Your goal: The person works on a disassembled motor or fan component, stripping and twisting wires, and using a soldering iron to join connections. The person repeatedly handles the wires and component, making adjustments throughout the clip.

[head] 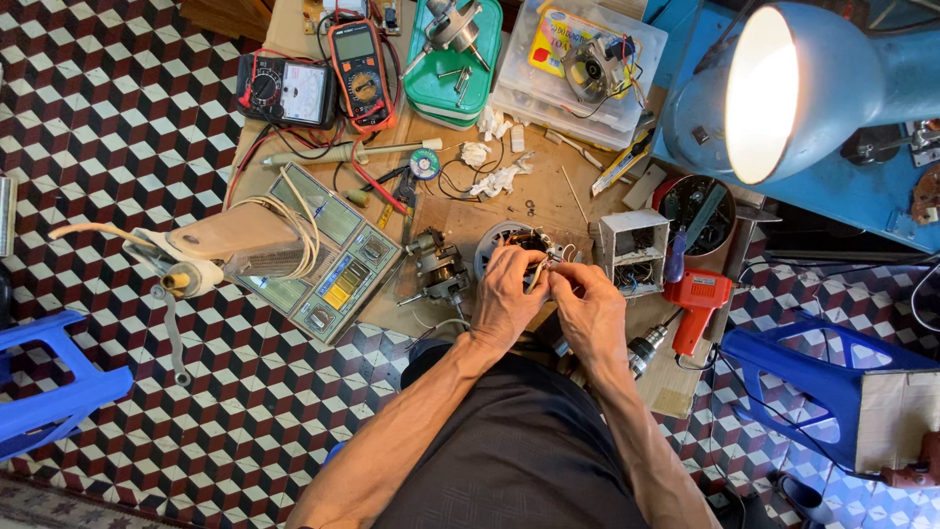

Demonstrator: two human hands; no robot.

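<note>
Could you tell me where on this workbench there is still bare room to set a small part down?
The widest bare wood lies between the white tissue scraps and the small white box. Another strip sits beneath the orange drill. Around both hands, the motor and the meters, it is crowded.

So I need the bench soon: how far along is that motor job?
Done: one motor sits apart, stripped from its housing. In hand: left hand and right hand pinch thin wires at the round winding unit. Left: meters, drill and parts remain spread out; nothing looks reassembled.
</note>
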